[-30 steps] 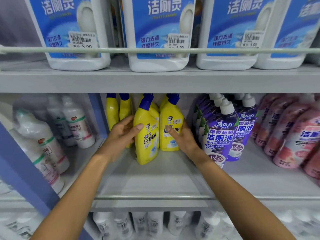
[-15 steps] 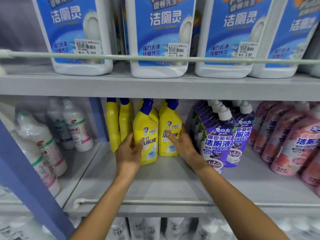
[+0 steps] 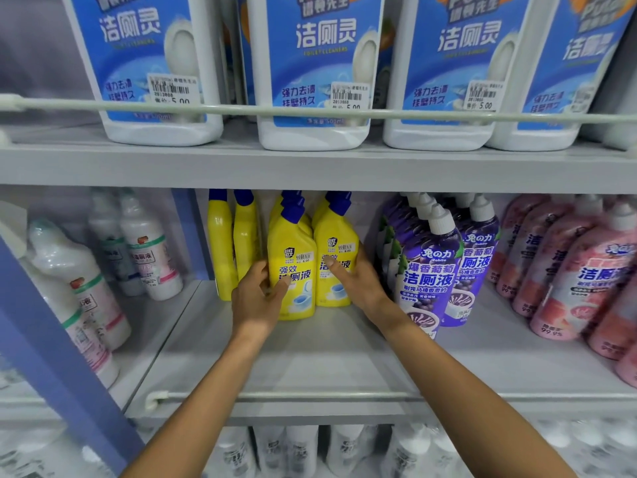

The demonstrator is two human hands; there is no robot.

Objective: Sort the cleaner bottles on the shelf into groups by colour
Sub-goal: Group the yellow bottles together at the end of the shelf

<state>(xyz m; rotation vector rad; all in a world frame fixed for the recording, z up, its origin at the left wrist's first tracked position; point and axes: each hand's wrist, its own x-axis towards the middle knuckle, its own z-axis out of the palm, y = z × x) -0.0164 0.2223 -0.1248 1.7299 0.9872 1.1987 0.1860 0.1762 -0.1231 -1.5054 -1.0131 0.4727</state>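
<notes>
Several yellow cleaner bottles with blue caps stand in the middle of the grey shelf (image 3: 310, 353). My left hand (image 3: 256, 300) wraps the lower left side of the front yellow bottle (image 3: 298, 250), thumb across its label. My right hand (image 3: 356, 282) holds the neighbouring yellow bottle (image 3: 336, 243) from its right side, thumb on the front. Both bottles stand upright and touch each other. Two narrower yellow bottles (image 3: 220, 243) stand edge-on just left of my left hand. More yellow bottles are partly hidden behind the front pair.
Purple bottles (image 3: 429, 270) stand close to the right of my right hand, pink ones (image 3: 586, 270) further right. White bottles (image 3: 148, 257) sit beyond a blue divider (image 3: 51, 339). Big blue-labelled bottles (image 3: 320, 63) fill the upper shelf. A rail (image 3: 310, 396) runs along the shelf front.
The front yellow bottle has moved back beside its neighbour. My left hand slid from behind the bottle's left side down to its lower front. My right hand stayed on the right bottle.
</notes>
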